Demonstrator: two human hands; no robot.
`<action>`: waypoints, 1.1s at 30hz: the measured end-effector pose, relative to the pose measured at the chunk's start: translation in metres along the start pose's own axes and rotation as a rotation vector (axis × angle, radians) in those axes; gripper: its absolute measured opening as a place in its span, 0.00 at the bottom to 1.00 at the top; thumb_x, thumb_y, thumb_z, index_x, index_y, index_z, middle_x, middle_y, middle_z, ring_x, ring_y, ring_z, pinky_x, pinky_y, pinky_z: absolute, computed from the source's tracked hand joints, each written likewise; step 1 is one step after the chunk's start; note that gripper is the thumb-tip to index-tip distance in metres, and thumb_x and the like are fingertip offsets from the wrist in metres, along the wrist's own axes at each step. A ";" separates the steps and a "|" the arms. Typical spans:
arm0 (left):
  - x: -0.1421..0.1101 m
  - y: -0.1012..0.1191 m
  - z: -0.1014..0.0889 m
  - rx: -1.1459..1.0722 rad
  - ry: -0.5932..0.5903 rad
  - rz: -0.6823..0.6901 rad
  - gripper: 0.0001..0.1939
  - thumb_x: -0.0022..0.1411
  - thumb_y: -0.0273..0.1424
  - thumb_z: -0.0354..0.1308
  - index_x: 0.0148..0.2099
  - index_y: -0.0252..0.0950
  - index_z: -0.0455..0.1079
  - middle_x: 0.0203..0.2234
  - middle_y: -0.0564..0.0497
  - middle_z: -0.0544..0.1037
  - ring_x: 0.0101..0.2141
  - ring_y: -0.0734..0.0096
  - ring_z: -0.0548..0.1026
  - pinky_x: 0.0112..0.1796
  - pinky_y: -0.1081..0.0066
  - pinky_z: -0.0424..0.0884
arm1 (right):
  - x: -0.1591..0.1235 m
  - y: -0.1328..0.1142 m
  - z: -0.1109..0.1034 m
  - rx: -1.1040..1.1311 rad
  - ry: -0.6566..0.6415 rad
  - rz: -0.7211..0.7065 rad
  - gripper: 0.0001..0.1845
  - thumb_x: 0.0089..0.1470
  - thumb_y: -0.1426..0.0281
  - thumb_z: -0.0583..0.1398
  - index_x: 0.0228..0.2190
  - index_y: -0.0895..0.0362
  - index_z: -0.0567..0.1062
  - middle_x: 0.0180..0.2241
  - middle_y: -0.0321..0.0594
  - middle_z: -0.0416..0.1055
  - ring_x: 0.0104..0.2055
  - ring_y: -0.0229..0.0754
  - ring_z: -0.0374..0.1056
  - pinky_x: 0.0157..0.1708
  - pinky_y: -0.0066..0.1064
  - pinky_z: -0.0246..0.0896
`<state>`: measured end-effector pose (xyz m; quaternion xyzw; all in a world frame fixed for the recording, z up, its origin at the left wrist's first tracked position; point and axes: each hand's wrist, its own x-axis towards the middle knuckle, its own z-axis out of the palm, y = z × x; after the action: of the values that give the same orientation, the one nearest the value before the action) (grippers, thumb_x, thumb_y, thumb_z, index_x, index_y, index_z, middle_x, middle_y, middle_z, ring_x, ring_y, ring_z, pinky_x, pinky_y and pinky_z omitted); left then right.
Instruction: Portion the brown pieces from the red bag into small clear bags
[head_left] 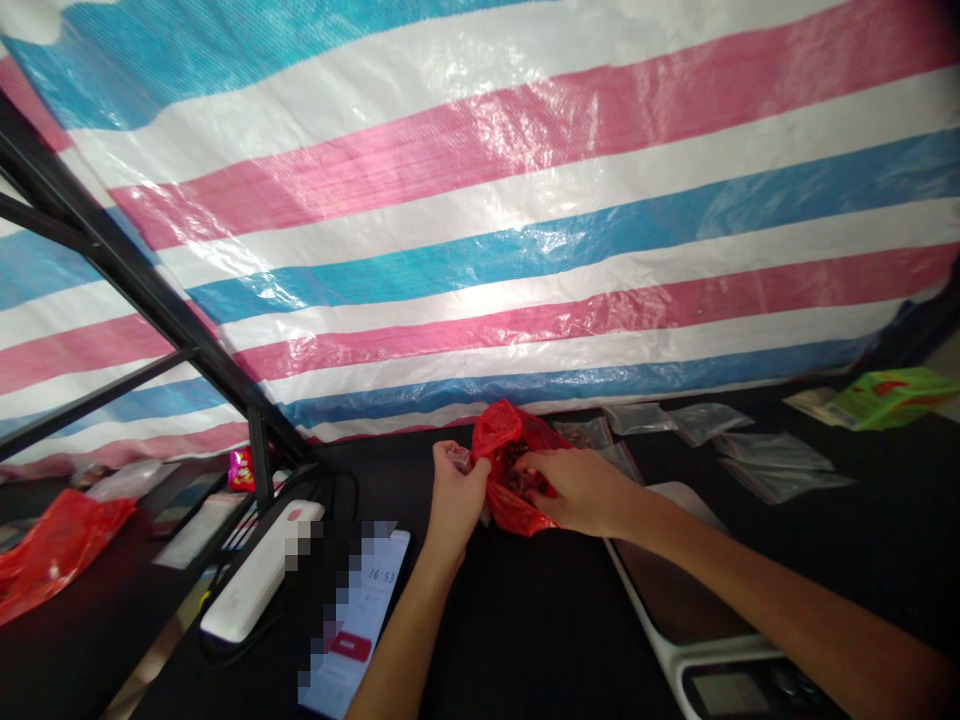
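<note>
The red plastic bag (501, 428) sits at the center of the frame, a little below the middle, open and holding small dark pieces. It lies between the two hands, right of the left hand (459, 490) and left of the right hand (574, 488). The left hand is curled nearly closed, its thumb against the bag's near-left edge and a small clear packet (458, 458) held in its fingers. The right hand reaches into the bag's mouth, fingers bent narrow among the dark pieces; whether they pinch one cannot be told.

Just right of the bag, partly behind the right hand, a clear bag with small contents (585, 433) lies on the black tabletop (517, 620). Flat clear bags (780, 455) spread farther right, and a green package (896, 397) lies at the right edge. Under the right forearm, at lower right, is a scale (679, 600) with a display. At lower left are a lit phone (364, 620) and a white power strip (262, 572); another red bag (67, 540) lies at the far left. A striped sheet (480, 220) fills the upper frame.
</note>
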<state>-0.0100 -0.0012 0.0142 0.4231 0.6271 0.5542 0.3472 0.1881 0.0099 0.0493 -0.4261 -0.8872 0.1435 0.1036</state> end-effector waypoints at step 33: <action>-0.025 0.023 0.007 -0.010 -0.129 0.316 0.09 0.61 0.32 0.63 0.40 0.39 0.64 0.27 0.59 0.68 0.27 0.75 0.68 0.30 0.75 0.65 | -0.004 0.003 -0.043 -0.024 0.452 -0.242 0.18 0.67 0.72 0.60 0.56 0.47 0.77 0.55 0.39 0.76 0.53 0.46 0.75 0.53 0.38 0.69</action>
<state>0.0098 -0.0208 0.0353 0.5495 0.5262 0.5768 0.2975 0.2058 0.0162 0.0885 -0.3391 -0.8877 0.0205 0.3107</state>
